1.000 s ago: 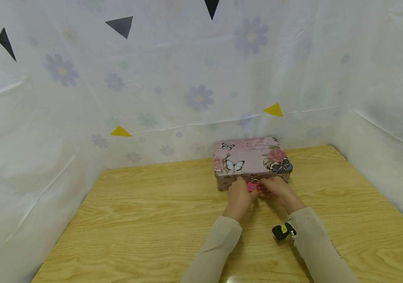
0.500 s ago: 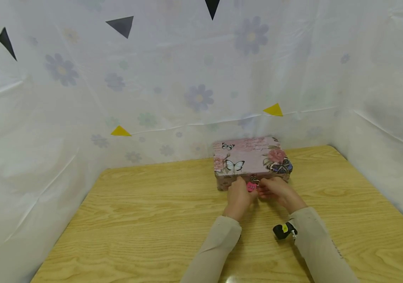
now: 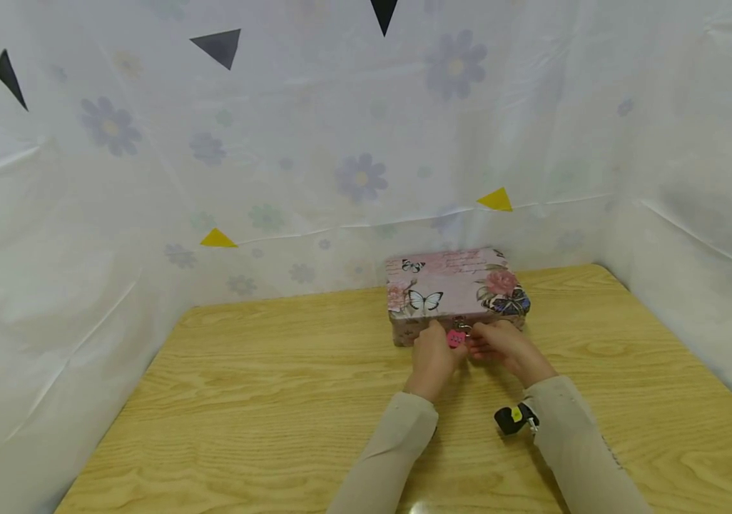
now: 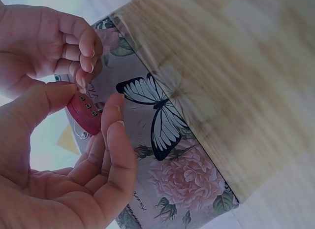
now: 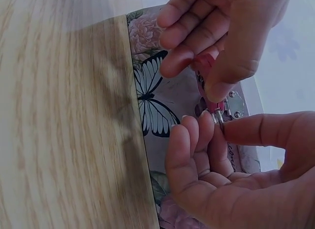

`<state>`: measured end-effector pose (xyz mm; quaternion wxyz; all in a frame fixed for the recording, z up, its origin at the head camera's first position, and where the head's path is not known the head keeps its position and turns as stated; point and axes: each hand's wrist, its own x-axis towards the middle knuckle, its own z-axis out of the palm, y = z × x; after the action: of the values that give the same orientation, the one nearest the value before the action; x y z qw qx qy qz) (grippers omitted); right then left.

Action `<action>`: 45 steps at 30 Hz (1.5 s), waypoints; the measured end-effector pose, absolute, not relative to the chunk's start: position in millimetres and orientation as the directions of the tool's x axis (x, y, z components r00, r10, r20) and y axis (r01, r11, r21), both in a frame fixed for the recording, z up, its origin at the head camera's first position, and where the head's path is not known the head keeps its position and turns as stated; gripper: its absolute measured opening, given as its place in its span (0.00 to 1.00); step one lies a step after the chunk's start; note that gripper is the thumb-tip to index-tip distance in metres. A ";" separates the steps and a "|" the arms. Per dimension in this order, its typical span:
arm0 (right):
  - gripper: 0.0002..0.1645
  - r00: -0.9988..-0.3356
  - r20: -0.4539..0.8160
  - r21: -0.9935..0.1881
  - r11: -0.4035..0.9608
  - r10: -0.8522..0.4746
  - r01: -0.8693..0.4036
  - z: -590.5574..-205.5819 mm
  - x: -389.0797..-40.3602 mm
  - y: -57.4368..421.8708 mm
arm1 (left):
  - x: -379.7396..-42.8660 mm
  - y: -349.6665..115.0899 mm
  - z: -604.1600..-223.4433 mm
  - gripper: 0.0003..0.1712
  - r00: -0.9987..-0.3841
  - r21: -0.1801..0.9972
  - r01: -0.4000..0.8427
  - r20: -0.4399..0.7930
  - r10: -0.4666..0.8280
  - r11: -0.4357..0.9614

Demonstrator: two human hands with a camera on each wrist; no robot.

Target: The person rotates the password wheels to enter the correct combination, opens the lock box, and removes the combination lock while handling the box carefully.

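Note:
A pink-red combination padlock (image 4: 86, 113) with small number dials hangs at the front of a butterfly-and-rose patterned box (image 3: 456, 282), whose lid is down. My left hand (image 3: 433, 357) pinches the lock's body between thumb and fingers. From the other side my right hand (image 3: 512, 350) pinches the metal shackle (image 5: 219, 121) between thumb and index finger, its other fingers curled beneath. A metal hasp (image 5: 236, 105) on the box's front wall shows right beside the shackle in the right wrist view. Fingers cover part of the lock there.
The box stands near the back edge of a wood-grain table (image 3: 263, 400). Flower-printed white sheeting (image 3: 314, 143) hangs behind and along both sides. A black wrist-worn camera (image 3: 512, 420) sticks out by my right sleeve, low over the table.

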<state>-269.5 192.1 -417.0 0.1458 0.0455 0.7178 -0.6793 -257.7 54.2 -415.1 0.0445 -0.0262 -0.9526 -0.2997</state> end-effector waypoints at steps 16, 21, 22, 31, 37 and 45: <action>0.11 -0.953 -0.231 -0.970 0.119 -0.194 0.211 -414.1 -271.5 205.3 | -255.9 50.0 -413.8 0.21 -0.977 0.615 0.202 0.180 0.113 0.762; 0.11 -0.945 -0.230 -0.971 0.117 -0.232 0.208 -412.3 -272.2 208.2 | -254.1 47.2 -408.7 0.19 -0.974 0.637 0.227 0.170 0.153 0.736; 0.10 -0.943 -0.230 -0.971 0.117 -0.239 0.208 -411.9 -272.2 208.8 | -253.9 47.1 -408.0 0.19 -0.974 0.638 0.226 0.160 0.159 0.737; 0.09 -0.933 -0.187 -0.980 0.130 -0.308 0.154 -409.2 -271.8 214.3 | -256.2 48.3 -408.4 0.20 -0.978 0.629 0.206 0.109 0.178 0.749; 0.10 -0.929 -0.185 -0.979 0.143 -0.322 0.145 -407.9 -271.3 215.3 | -258.2 47.9 -407.5 0.19 -0.976 0.645 0.210 0.092 0.197 0.735; 0.09 -0.929 -0.189 -0.977 0.155 -0.317 0.146 -408.2 -271.8 216.1 | -260.4 46.1 -409.1 0.19 -0.963 0.651 0.244 0.074 0.261 0.719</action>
<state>-271.8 216.1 -408.2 0.1788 -0.0577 0.7387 -0.6473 -260.4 46.1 -409.1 -0.0115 -0.1362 -0.9270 -0.3493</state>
